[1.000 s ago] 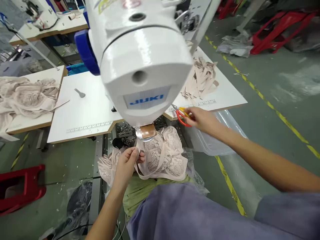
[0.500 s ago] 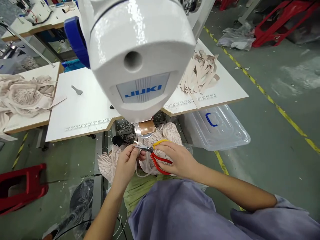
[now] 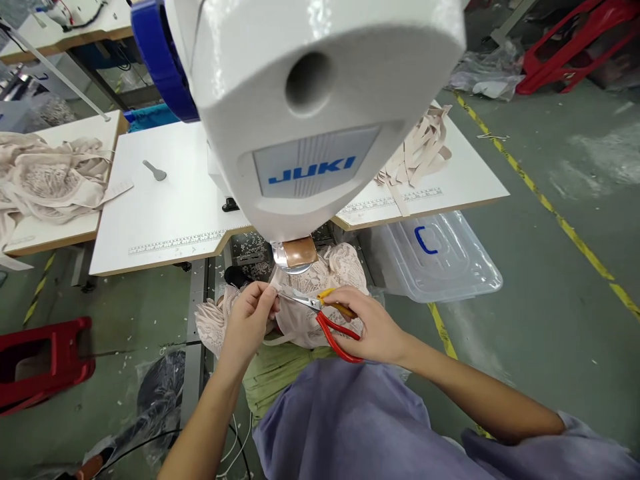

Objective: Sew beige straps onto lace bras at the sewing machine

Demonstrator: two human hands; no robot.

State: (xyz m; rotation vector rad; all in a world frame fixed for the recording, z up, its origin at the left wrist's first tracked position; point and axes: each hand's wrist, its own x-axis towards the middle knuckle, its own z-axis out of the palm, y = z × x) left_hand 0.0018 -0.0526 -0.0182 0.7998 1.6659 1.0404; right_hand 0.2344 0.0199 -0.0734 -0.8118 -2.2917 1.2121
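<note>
My right hand (image 3: 373, 327) grips a pair of scissors (image 3: 311, 302) with one yellow and one red handle; its blades point left. Between thumb and fingers, my left hand (image 3: 253, 317) pinches a pale strip of fabric right at the blade tips. Beneath both hands lies beige lace fabric (image 3: 345, 267), gathered under the head of a white sewing machine (image 3: 320, 160) marked JUKI. The end of the strip is hidden by my left fingers.
Cut beige straps (image 3: 425, 150) lie on the right table. A lidded clear plastic box (image 3: 445, 260) stands below it. More beige garments (image 3: 55, 180) are heaped at left. Red stools (image 3: 45, 360) stand on the floor, and a grey tool (image 3: 155, 171) rests on the left tabletop.
My right hand and the scissors have shifted slightly right and down, and the handles look wider apart. My left hand still pinches the strip. The camera view has moved a little.
</note>
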